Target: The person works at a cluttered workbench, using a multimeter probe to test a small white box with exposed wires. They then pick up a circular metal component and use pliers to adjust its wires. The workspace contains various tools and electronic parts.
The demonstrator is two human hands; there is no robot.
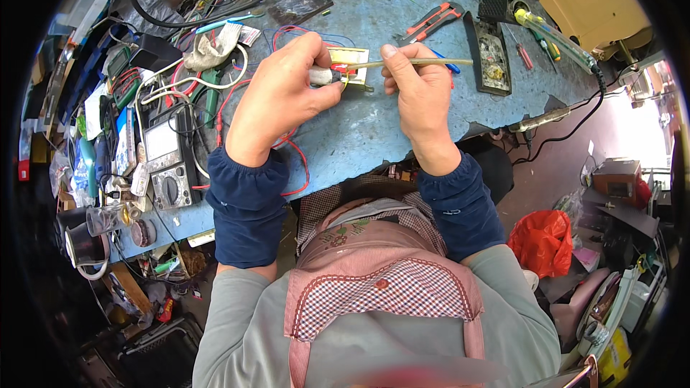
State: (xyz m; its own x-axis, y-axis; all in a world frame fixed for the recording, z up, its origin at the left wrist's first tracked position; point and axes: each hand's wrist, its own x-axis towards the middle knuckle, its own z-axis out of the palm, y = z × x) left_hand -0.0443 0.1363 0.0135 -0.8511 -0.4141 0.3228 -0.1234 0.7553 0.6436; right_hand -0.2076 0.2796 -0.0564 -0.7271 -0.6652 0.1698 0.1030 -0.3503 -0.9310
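My left hand is closed around a small whitish cylinder, thumb and fingers gripping it from the left. Right beside the cylinder is a pale yellow, board-like piece with red and yellow bits near its middle; what joins the two is too small to make out. In my right hand, pinched between thumb and fingers, is a thin tan stick-like tool. It lies nearly level, its left end at the small piece and its other end sticking out to the right.
Red-handled cutters, a dark dirty tray and a soldering iron lie to the right on the blue bench. A multimeter and tangled cables crowd the left. A red plastic bag sits below right.
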